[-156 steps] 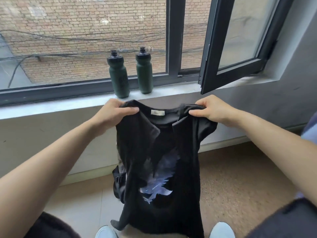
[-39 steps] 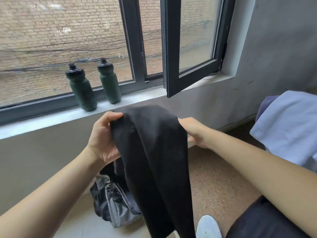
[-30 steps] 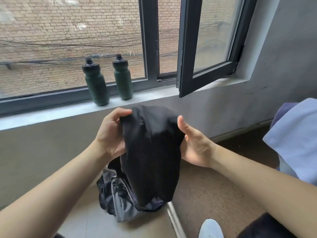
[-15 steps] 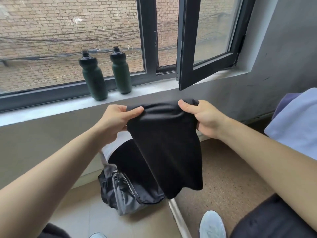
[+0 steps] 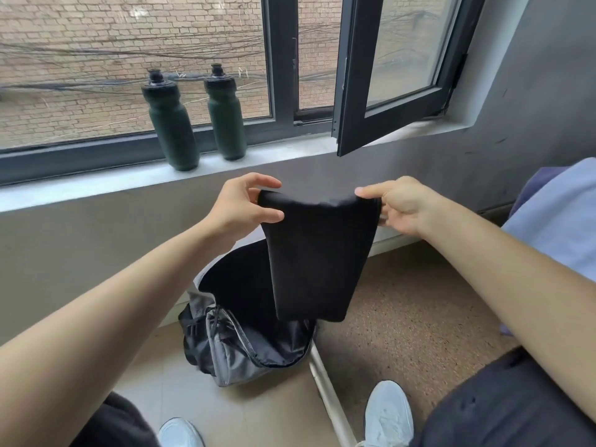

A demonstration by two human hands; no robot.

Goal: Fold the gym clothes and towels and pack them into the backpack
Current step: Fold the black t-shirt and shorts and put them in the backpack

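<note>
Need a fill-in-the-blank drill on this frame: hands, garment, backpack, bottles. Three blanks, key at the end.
1. The left hand and right hand hold the top corners of a folded garment whose colour is ____.
2. On the floor beneath it, the backpack has its main compartment ____.
3. The number of green bottles standing on the windowsill is ____.

Missing words: black; open; two.
</note>
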